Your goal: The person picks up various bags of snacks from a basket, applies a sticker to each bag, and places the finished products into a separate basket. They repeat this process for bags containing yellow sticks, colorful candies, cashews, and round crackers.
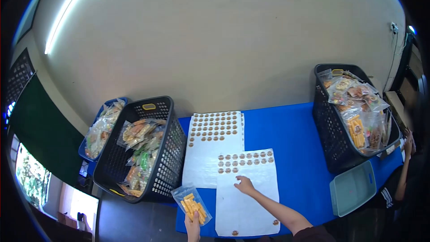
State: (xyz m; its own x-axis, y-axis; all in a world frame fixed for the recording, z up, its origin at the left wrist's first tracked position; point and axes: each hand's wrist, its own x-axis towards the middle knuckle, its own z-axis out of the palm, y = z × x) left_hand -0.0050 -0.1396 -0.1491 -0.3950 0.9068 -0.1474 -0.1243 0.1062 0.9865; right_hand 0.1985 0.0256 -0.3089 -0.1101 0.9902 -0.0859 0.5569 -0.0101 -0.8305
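Left hand [193, 226] rising from the lower edge, thumb and fingers closing in a pinch, right forearm reaching diagonally up and leftward, right hand [244, 185] hovering with fingers curling

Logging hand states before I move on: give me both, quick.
Left hand: closed on the clear bag of yellow sticks.
Right hand: over the sheet of round stickers, fingers partly bent; whether it pinches anything cannot be told.

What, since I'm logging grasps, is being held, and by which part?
The left grip holds a clear bag of yellow sticks by its near edge, thumb on the front. Whether the right grip holds anything cannot be told.
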